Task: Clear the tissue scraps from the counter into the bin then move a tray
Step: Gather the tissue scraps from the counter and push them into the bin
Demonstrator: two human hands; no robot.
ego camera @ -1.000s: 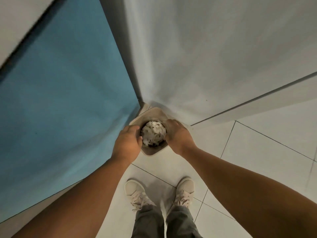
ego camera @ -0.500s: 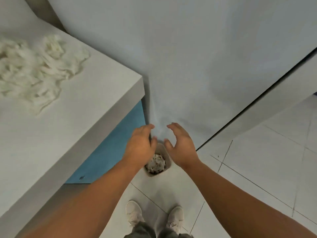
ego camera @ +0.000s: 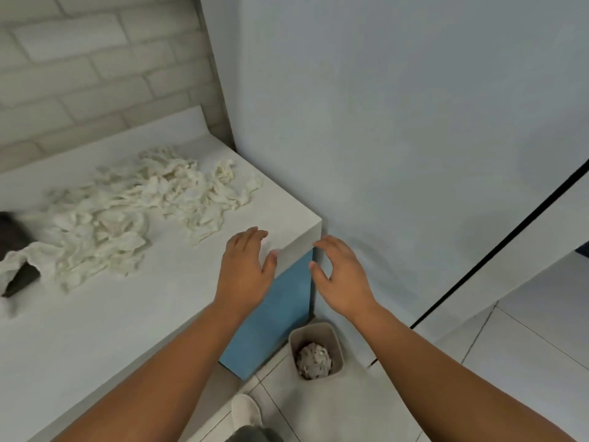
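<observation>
Left hand [ego camera: 243,269]: over the desk [ego camera: 95,330] corner, fingers spread, relaxed, holding nothing. Right hand [ego camera: 341,279]: just past the desk edge, fingers loosely spread, holding nothing.

Desk grey; plain wall [ego camera: 414,122] to its right, brick tiles [ego camera: 79,59] behind.

Tissue scraps [ego camera: 134,205]: loose heap on the desk, left of both hands.

Bin [ego camera: 338,334]: on the tiled floor [ego camera: 526,362] beside the blue cabinet side [ego camera: 274,314], holding a tissue wad [ego camera: 314,360].

Dark object [ego camera: 12,234] at left edge, partly under scraps; identity unclear.

Dark obj [ego camera: 12,231] cut by left edge, partly under scraps [ego camera: 127,212].
</observation>
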